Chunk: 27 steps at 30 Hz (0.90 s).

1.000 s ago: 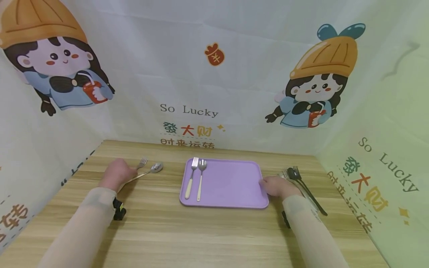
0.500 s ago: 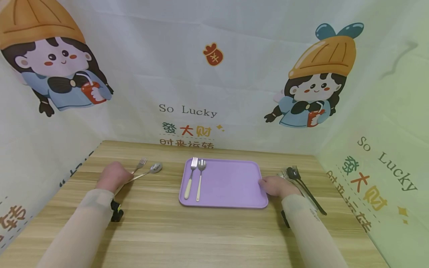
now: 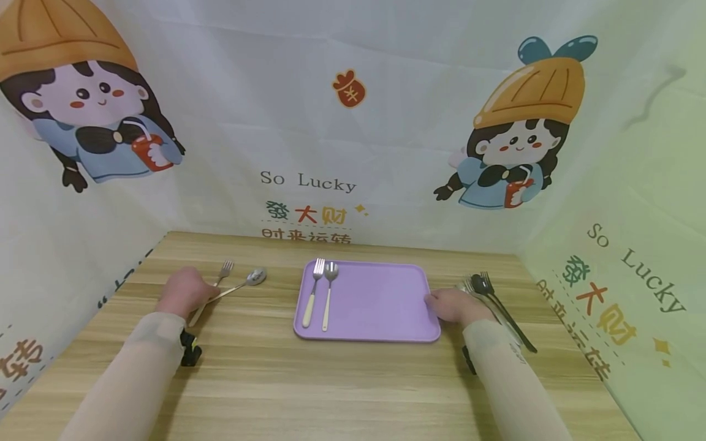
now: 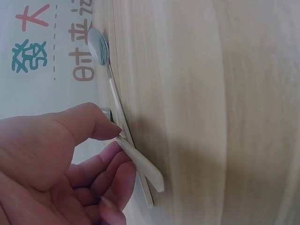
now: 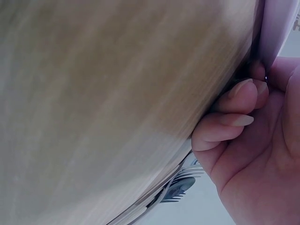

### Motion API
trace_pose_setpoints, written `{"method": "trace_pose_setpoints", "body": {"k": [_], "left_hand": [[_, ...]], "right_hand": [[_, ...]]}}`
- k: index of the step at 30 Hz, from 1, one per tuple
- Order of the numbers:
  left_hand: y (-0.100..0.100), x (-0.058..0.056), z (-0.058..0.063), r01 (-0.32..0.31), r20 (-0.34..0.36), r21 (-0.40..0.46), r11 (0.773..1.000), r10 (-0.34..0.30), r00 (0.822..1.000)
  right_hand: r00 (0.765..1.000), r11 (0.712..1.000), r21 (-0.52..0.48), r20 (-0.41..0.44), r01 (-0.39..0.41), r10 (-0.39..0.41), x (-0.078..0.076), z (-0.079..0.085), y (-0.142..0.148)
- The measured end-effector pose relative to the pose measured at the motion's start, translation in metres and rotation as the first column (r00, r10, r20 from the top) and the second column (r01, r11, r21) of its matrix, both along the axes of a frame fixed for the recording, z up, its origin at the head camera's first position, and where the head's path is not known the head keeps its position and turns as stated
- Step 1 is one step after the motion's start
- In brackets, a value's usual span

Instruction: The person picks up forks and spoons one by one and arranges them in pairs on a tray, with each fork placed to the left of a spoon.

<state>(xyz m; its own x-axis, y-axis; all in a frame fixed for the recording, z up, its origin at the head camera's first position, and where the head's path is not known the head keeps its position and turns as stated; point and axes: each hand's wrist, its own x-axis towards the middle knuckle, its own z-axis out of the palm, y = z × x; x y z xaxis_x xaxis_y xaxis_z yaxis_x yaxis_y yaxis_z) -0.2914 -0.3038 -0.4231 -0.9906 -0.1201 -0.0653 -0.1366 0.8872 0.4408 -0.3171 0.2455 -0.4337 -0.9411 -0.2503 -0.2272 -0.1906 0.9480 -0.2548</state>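
Observation:
In the head view my left hand (image 3: 184, 293) is at the table's left side, gripping a fork (image 3: 227, 267) with a cream handle. The left wrist view shows thumb and fingertips pinching the fork's handle (image 4: 146, 165), its head mostly hidden behind the thumb. A cream-handled spoon (image 4: 98, 47) lies on the table, crossing close under that handle. My right hand (image 3: 452, 304) holds the right edge of a purple tray (image 3: 380, 300), thumb above and curled fingers at its underside. Another cream-handled fork (image 3: 309, 310) and spoon (image 3: 331, 271) lie side by side on the tray's left part.
Right of my right hand lie several forks and spoons, among them a black spoon (image 3: 478, 283) and a black fork (image 3: 499, 303), partly hidden by the wrist. A printed white cloth (image 3: 386, 135) stands behind and beside the wooden table (image 3: 342, 392).
My left hand has shifted slightly left, and the fork has moved and turned with it. The spoon beside it stays put. My right hand keeps its hold on the tray, which stays still.

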Motion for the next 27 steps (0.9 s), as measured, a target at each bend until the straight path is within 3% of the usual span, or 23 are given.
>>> {"method": "trace_pose_setpoints", "body": {"k": [10, 15, 24, 27], "left_hand": [[-0.0012, 0.0031, 0.0067, -0.001, 0.042, 0.040, 0.999, 0.000, 0.999], [-0.0011, -0.0008, 0.0085, -0.002, 0.063, 0.075, 0.997, -0.002, 0.998], [-0.0004, -0.0057, 0.0079, -0.051, 0.084, 0.263, 0.964, 0.030, 0.996], [0.0022, -0.0064, 0.0081, -0.050, 0.079, 0.276, 0.960, 0.029, 0.996]], "right_hand": [[1.000, 1.000, -0.002, -0.004, 0.010, -0.010, -0.0005, -0.0018, 0.0014], [1.000, 1.000, -0.004, 0.004, 0.009, -0.009, 0.0014, -0.0001, 0.0008], [1.000, 1.000, -0.004, 0.000, 0.016, -0.016, 0.0001, -0.0010, 0.0013], [1.000, 1.000, -0.006, 0.002, 0.017, -0.017, -0.0002, -0.0009, 0.0014]]}}
